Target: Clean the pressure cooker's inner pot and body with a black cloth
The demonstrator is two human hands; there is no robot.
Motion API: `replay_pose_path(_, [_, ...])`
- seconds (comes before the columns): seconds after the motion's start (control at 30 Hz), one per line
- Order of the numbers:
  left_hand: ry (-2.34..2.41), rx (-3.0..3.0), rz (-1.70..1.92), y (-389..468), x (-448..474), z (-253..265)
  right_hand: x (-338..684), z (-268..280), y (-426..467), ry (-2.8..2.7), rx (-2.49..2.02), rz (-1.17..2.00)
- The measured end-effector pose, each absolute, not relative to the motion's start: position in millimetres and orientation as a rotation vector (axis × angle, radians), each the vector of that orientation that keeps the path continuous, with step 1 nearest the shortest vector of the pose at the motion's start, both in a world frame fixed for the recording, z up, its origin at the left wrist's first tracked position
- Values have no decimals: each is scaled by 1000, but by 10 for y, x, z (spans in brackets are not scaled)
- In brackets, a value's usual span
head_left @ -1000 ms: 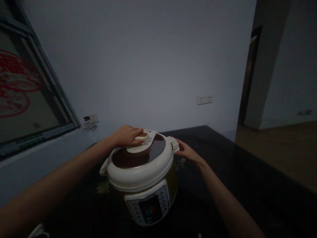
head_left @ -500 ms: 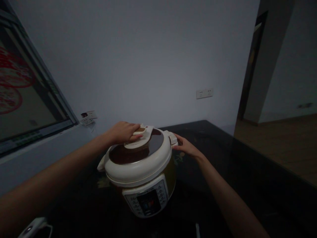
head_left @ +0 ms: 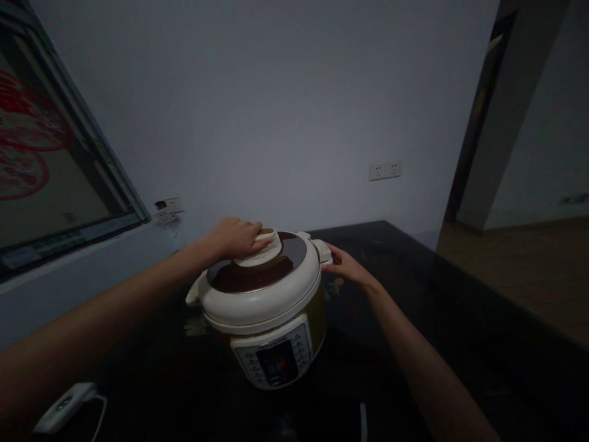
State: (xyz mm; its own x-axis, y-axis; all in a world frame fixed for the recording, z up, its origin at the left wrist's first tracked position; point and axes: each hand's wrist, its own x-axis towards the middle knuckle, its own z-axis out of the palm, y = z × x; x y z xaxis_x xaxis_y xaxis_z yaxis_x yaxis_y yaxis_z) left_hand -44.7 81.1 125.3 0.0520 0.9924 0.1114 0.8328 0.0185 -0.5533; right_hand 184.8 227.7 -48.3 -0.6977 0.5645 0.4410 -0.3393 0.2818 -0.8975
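A white electric pressure cooker (head_left: 264, 310) with a brown-topped lid (head_left: 246, 279) and a front control panel (head_left: 276, 359) stands on a dark, glossy table (head_left: 414, 288). My left hand (head_left: 234, 238) is closed round the white lid handle (head_left: 271, 242), its thumb along the near side. At the cooker's right side, my right hand (head_left: 345, 265) grips the white side handle (head_left: 323, 252). Its fingertips are partly hidden behind that handle. The lid rests on the cooker body.
A white device with a cord (head_left: 67, 408) lies at the lower left, and a pale strip (head_left: 363, 420) at the front edge of view. Wall sockets (head_left: 385, 170) are on the wall behind. A window (head_left: 55, 141) with red decorations is at left.
The lid handle has turned slightly under my left hand, and a white tab now shows at the lid's back rim. My right hand keeps its hold. The view has shifted a little.
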Motion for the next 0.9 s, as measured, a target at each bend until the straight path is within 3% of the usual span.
replay_pose_path(0.63, [-1917, -1794, 376, 768, -379, 1260, 1849, -473, 2272, -1838, -212, 1489])
replay_pose_path(0.9, [-2023, -1732, -104, 510, -420, 1209, 1968, -377, 2225, -1901, -238, 1536])
